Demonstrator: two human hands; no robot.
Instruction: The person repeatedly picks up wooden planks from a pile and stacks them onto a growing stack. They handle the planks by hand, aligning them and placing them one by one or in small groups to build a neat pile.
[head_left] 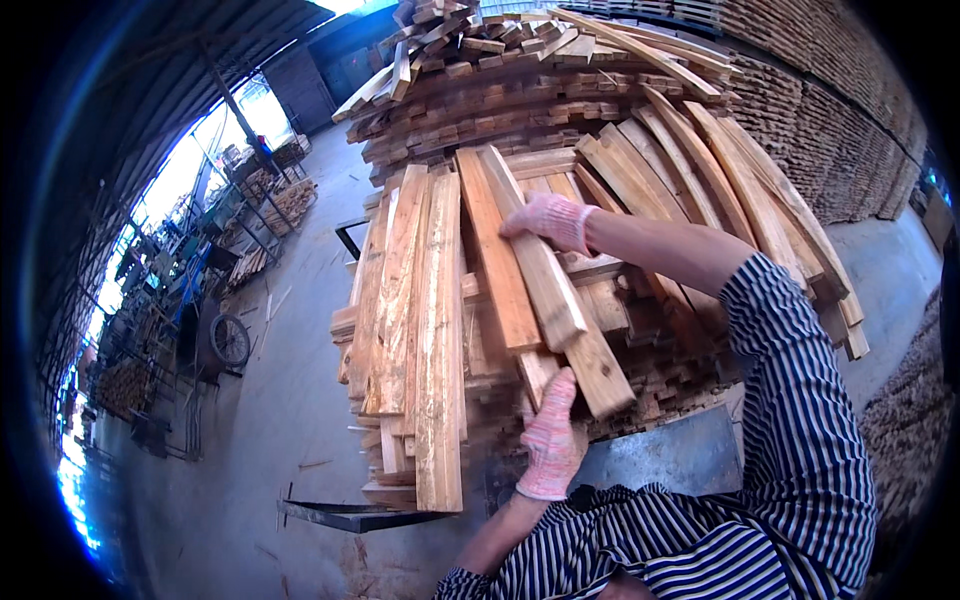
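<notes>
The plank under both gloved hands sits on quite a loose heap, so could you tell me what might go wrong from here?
1. The plank lies on loosely crossed boards; shifting it may send neighbours sliding off the stack's near edge.
2. The left hand sits at the plank's near end among jutting board ends, where a slip could pinch the fingers.
3. The right hand wears only a thin knit glove; rough wood could splinter through.

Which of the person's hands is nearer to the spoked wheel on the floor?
Left. The left hand grips a plank end low on the stack, closer to the wheel; the right hand rests higher and farther over.
</notes>
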